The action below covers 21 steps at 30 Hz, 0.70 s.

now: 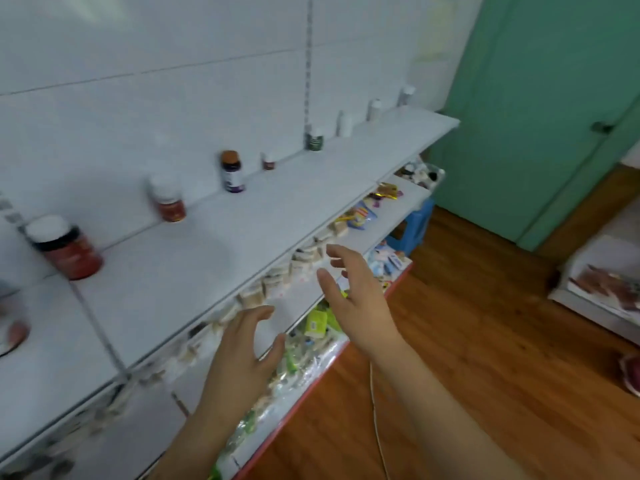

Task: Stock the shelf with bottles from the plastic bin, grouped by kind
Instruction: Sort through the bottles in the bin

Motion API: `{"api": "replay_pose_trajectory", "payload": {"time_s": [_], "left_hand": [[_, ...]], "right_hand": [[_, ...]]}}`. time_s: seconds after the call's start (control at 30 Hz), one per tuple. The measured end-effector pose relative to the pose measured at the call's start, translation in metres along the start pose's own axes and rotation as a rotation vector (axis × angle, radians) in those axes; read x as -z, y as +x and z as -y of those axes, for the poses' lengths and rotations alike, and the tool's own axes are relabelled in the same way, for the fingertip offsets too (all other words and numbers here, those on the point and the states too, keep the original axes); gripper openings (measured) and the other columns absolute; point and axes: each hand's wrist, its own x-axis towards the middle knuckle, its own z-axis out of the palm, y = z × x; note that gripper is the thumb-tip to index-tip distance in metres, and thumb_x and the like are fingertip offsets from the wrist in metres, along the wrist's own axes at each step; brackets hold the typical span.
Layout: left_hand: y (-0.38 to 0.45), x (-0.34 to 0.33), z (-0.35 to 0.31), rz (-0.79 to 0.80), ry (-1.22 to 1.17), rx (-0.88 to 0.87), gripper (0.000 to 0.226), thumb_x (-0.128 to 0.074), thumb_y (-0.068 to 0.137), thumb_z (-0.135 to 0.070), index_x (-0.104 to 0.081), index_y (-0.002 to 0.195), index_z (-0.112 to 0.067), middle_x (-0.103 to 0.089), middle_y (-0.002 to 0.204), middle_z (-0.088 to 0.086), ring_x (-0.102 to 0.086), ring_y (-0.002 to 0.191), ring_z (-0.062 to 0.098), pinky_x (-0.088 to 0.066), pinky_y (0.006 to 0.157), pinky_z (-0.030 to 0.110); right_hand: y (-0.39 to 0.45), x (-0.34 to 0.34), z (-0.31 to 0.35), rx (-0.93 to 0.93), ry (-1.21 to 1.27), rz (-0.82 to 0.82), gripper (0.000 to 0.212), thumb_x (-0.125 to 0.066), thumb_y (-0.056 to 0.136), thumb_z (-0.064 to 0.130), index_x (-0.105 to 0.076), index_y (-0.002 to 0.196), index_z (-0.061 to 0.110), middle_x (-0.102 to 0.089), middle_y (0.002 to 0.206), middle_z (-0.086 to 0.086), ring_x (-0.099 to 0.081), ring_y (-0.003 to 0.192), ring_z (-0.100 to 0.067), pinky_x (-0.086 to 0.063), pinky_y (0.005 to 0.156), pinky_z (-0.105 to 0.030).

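Observation:
A white top shelf (263, 233) runs from lower left to upper right along the tiled wall. Bottles stand spaced along its back edge: a large red bottle (67, 247), a smaller red bottle (168, 199), a purple-labelled amber bottle (232, 172), a tiny brown bottle (268, 161), a dark green bottle (315, 139) and three white bottles (374, 110). A clear plastic bin (420, 173) with bottles sits past the shelf's far end. My left hand (242, 351) and my right hand (353, 296) hover in front of the shelf edge, fingers spread, holding nothing.
Lower shelves (391, 216) hold small boxes, snack packets and green packs. A blue plastic stool (412, 226) stands under the bin. Wooden floor (467, 341) lies to the right, with a green door (540, 116) beyond and a low white surface (602, 271) with a magazine.

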Motion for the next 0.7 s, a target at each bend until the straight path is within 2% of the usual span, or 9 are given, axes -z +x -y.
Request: {"api": "replay_pose_trajectory", "payload": {"time_s": [0.07, 0.13, 0.2, 0.3, 0.4, 0.47, 0.53, 0.7], "left_hand": [[0.005, -0.04, -0.03, 0.121, -0.008, -0.07, 0.038, -0.063, 0.092, -0.039, -0.048, 0.127, -0.04, -0.046, 0.124, -0.026, -0.039, 0.113, -0.016, -0.025, 0.091, -0.002], [0.01, -0.077, -0.054, 0.207, -0.031, -0.131, 0.04, -0.063, 0.092, -0.04, -0.046, 0.128, -0.042, -0.047, 0.125, -0.024, -0.038, 0.113, -0.019, -0.027, 0.089, -0.004], [0.014, -0.111, -0.073, 0.281, -0.035, -0.17, 0.042, -0.058, 0.088, -0.051, -0.044, 0.127, -0.045, -0.048, 0.125, -0.022, -0.043, 0.115, -0.011, -0.035, 0.093, 0.008], [0.022, -0.154, -0.097, 0.374, -0.032, -0.214, 0.054, -0.048, 0.082, -0.062, -0.046, 0.132, -0.041, -0.048, 0.128, -0.019, -0.046, 0.119, 0.001, -0.046, 0.097, 0.029], [0.039, -0.183, -0.119, 0.426, -0.022, -0.253, 0.056, -0.046, 0.082, -0.064, -0.045, 0.133, -0.041, -0.046, 0.129, -0.02, -0.045, 0.121, 0.001, -0.045, 0.097, 0.028], [0.062, -0.204, -0.13, 0.457, -0.035, -0.287, 0.045, -0.057, 0.088, -0.052, -0.044, 0.13, -0.043, -0.045, 0.129, -0.021, -0.043, 0.121, -0.001, -0.04, 0.097, 0.02], [0.09, -0.228, -0.138, 0.485, -0.031, -0.305, 0.044, -0.061, 0.091, -0.042, -0.047, 0.133, -0.037, -0.047, 0.132, -0.017, -0.043, 0.123, 0.0, -0.035, 0.098, 0.017], [0.176, -0.281, -0.158, 0.522, -0.083, -0.304, 0.06, -0.049, 0.087, -0.062, -0.043, 0.14, -0.034, -0.049, 0.135, -0.013, -0.048, 0.124, 0.008, -0.047, 0.102, 0.038]], "right_hand": [[-0.01, 0.05, -0.03, -0.057, -0.043, -0.05, 0.046, -0.05, 0.099, 0.043, -0.047, 0.14, 0.021, -0.053, 0.133, 0.008, -0.05, 0.12, -0.002, -0.042, 0.095, -0.016], [-0.019, 0.094, -0.055, -0.098, -0.079, -0.093, 0.05, -0.049, 0.098, 0.047, -0.047, 0.14, 0.021, -0.053, 0.134, 0.007, -0.049, 0.123, -0.004, -0.043, 0.099, -0.023], [-0.026, 0.13, -0.077, -0.127, -0.134, -0.13, 0.05, -0.048, 0.098, 0.048, -0.047, 0.14, 0.021, -0.053, 0.135, 0.007, -0.049, 0.124, -0.006, -0.042, 0.103, -0.028], [-0.029, 0.172, -0.105, -0.183, -0.195, -0.157, 0.05, -0.047, 0.098, 0.048, -0.045, 0.142, 0.025, -0.051, 0.138, 0.008, -0.046, 0.127, -0.005, -0.038, 0.106, -0.026], [-0.019, 0.201, -0.13, -0.223, -0.239, -0.17, 0.051, -0.045, 0.099, 0.049, -0.042, 0.144, 0.026, -0.048, 0.14, 0.01, -0.042, 0.124, 0.002, -0.036, 0.103, -0.021], [-0.003, 0.215, -0.149, -0.244, -0.257, -0.176, 0.053, -0.045, 0.099, 0.049, -0.041, 0.145, 0.025, -0.046, 0.142, 0.009, -0.041, 0.125, 0.001, -0.035, 0.102, -0.02], [0.019, 0.228, -0.169, -0.258, -0.275, -0.179, 0.053, -0.045, 0.099, 0.049, -0.04, 0.146, 0.024, -0.046, 0.144, 0.007, -0.043, 0.129, -0.003, -0.036, 0.103, -0.021], [0.098, 0.265, -0.208, -0.275, -0.348, -0.166, 0.056, -0.044, 0.099, 0.052, -0.039, 0.147, 0.023, -0.045, 0.147, 0.005, -0.044, 0.132, -0.009, -0.041, 0.107, -0.03]]}}
